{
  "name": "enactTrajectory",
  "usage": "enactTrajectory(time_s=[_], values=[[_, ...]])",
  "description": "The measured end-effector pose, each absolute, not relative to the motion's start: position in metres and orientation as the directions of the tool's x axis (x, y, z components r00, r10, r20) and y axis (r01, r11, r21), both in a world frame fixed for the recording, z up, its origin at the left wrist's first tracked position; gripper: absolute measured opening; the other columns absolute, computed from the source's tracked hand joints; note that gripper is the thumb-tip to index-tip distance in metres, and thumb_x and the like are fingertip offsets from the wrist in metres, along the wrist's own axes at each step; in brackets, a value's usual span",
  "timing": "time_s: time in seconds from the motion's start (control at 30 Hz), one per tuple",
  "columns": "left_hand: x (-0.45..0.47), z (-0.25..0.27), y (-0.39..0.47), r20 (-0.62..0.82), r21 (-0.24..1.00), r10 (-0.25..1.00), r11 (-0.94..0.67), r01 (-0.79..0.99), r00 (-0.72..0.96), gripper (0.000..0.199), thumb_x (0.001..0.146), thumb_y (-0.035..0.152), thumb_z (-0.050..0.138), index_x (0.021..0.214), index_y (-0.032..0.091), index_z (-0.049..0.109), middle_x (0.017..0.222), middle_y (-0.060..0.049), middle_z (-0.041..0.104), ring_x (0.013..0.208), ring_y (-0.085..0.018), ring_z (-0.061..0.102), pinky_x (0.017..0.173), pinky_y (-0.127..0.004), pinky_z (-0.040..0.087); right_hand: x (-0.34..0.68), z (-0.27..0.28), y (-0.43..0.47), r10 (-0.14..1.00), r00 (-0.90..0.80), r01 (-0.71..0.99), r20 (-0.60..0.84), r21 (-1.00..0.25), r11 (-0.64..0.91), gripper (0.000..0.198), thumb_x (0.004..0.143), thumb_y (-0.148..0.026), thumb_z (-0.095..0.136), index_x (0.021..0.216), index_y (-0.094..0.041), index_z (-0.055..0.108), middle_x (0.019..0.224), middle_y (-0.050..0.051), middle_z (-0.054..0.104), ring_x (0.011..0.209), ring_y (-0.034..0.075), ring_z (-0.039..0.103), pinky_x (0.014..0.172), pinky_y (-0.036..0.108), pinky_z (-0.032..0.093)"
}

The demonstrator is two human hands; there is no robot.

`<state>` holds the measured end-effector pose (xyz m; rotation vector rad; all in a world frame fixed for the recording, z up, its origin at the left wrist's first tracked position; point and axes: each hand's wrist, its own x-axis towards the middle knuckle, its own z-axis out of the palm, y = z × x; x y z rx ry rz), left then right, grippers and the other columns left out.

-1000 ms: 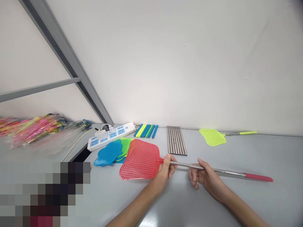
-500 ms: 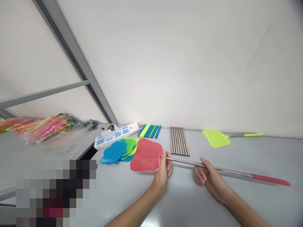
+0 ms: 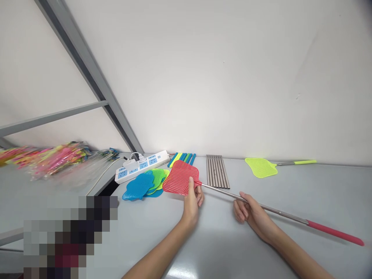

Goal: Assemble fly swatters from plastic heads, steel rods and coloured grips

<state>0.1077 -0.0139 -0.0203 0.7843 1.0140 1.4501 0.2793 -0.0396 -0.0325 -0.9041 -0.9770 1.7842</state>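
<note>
A red fly swatter (image 3: 180, 177) with a long metal telescopic rod and a red handle stretches across both hands, above the grey table. My left hand (image 3: 193, 197) pinches its red head close to where the rod joins. Farther along, my right hand (image 3: 247, 209) is closed around the middle of the rod, thumb on top. The handle end points down to the right. Behind my left hand lie loose swatter heads (image 3: 139, 186) in blue, green and yellow. Several bare metal rods (image 3: 217, 171) rest side by side behind the swatter's rod.
A yellow swatter (image 3: 261, 167) lies by the wall at right. Coloured handles (image 3: 177, 159) sit beside a white power strip (image 3: 139, 166) with a cable. Bagged colourful items (image 3: 62, 159) are piled at left. A grey metal frame (image 3: 101, 87) rises there; a pixelated area covers the lower left.
The swatter's head end has risen and its handle end has dropped, so the rod slopes more steeply. Both hands have shifted slightly left, still holding it.
</note>
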Motion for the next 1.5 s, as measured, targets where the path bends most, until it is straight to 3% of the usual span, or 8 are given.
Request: enactTrajectory(time_s=[0.17,0.33,0.47,0.7,1.5], values=[[0.104,-0.019,-0.011,-0.058,0.935,0.979,-0.015,-0.355,-0.193,0.039,0.076,0.048,0.043,0.053,0.018,0.032,0.039,0.009,0.023,0.033,-0.004,0.022,0.036,-0.018,0.019,0.278,-0.029,-0.042,0.919,-0.356,-0.35,-0.171,-0.887,-0.301,0.047,0.084,-0.041,0.031,0.042,-0.019,0.031,0.043,-0.001,0.039,0.046,0.011,0.036,0.052,0.027,0.03],[0.1,-0.013,-0.007,-0.029,0.953,0.998,0.009,-0.301,-0.063,0.035,0.077,0.05,0.039,0.068,0.017,0.045,0.041,0.007,0.038,0.034,-0.006,0.031,0.036,-0.018,0.022,0.273,-0.024,-0.048,0.819,-0.526,-0.485,-0.229,-0.71,-0.51,0.045,0.083,-0.045,0.028,0.046,-0.02,0.03,0.042,-0.002,0.036,0.038,0.012,0.039,0.033,0.022,0.021],[0.095,-0.012,-0.005,0.032,0.955,0.999,-0.033,-0.294,-0.007,0.037,0.079,0.05,0.033,0.07,0.017,0.046,0.04,0.007,0.037,0.034,-0.006,0.031,0.037,-0.018,0.023,0.263,-0.027,-0.055,0.773,-0.59,-0.499,-0.235,-0.646,-0.578,0.048,0.083,-0.048,0.026,0.045,-0.019,0.03,0.041,-0.002,0.037,0.036,0.012,0.041,0.03,0.021,0.018],[0.101,-0.019,-0.008,0.011,0.949,1.0,-0.005,-0.315,0.017,0.043,0.08,0.051,0.029,0.07,0.016,0.05,0.047,0.003,0.046,0.037,-0.007,0.037,0.039,-0.02,0.028,0.257,-0.033,-0.06,0.807,-0.541,-0.539,-0.237,-0.639,-0.548,0.048,0.083,-0.046,0.025,0.044,-0.019,0.03,0.042,-0.002,0.037,0.038,0.012,0.043,0.038,0.024,0.027],[0.117,-0.024,-0.026,-0.019,0.918,1.0,0.024,-0.395,0.016,0.043,0.079,0.053,0.028,0.067,0.017,0.047,0.052,0.0,0.055,0.039,-0.01,0.046,0.044,-0.024,0.036,0.258,-0.039,-0.058,0.824,-0.524,-0.577,-0.214,-0.622,-0.529,0.051,0.082,-0.043,0.023,0.036,-0.02,0.029,0.039,-0.001,0.036,0.039,0.014,0.043,0.041,0.026,0.027]])
